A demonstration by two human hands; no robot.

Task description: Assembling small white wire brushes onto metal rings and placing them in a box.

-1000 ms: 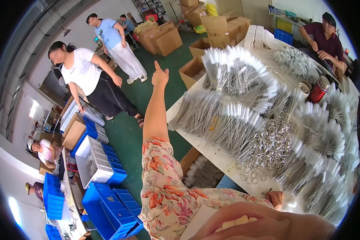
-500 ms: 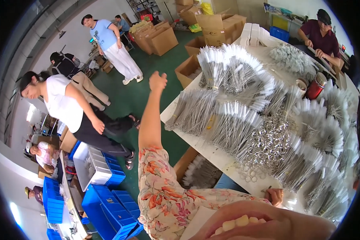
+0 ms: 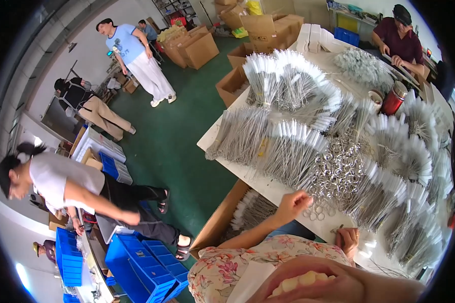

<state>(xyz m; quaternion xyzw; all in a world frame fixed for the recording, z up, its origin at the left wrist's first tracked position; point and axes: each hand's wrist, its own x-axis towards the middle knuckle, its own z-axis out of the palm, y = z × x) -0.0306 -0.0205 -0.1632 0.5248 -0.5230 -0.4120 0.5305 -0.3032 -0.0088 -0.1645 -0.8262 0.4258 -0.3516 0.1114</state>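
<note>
My left hand (image 3: pixel 295 205) hovers at the table's near edge, beside a heap of silvery metal rings (image 3: pixel 338 169). Its fingers are bent inward, and whatever they may hold is hidden. Just below a few loose rings (image 3: pixel 316 211), my right hand (image 3: pixel 348 239) rests on the white tabletop (image 3: pixel 227 169) with its fingers curled. A small dark piece shows at its fingertips, too small to name. Bundles of thin wire brushes (image 3: pixel 293 151) with white bristle ends lie around the rings; more brush bundles (image 3: pixel 381 194) lie to their right.
An open carton (image 3: pixel 215 217) of brushes stands under the near edge. Blue crates (image 3: pixel 136 262) stand at lower left, where a person in white (image 3: pixel 71 182) walks. A red flask (image 3: pixel 394 98) is on the table; another person (image 3: pixel 402 40) works at its far side.
My left arm has come down from its raised reach over the floor to the table edge near the rings. The person in white has moved left and nearer. My right hand stays on the table.
</note>
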